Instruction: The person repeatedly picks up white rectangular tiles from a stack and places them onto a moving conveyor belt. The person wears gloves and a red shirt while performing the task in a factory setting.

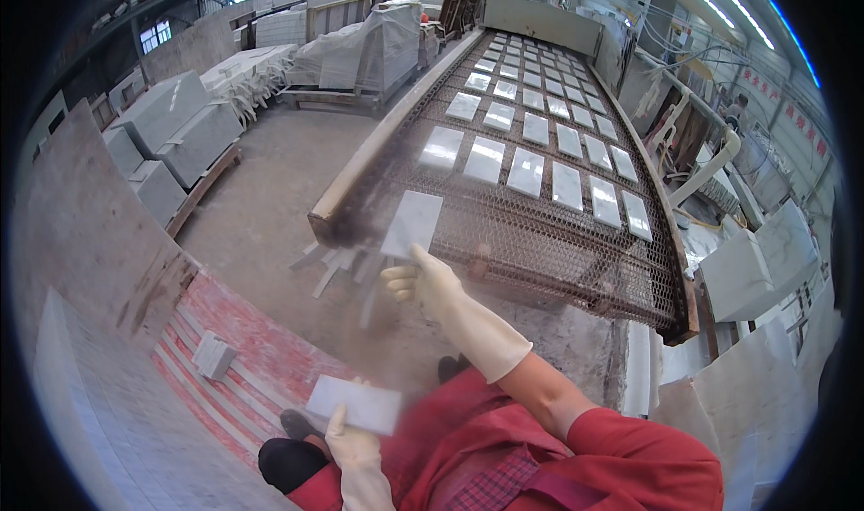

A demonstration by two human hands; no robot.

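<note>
Your right hand (pixel 432 288) had its fingers clamped on the lower end of a pale tile (pixel 412 223), beside the near left corner of the mesh conveyor (pixel 540 229). Your left hand's (pixel 354 448) fingers gripped a second tile (pixel 360 406), near your red clothing (pixel 450 430).

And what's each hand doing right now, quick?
Left hand: closed, in a pale glove, holding a white stone tile.
Right hand: closed, also gloved, holding another white stone tile.
</note>
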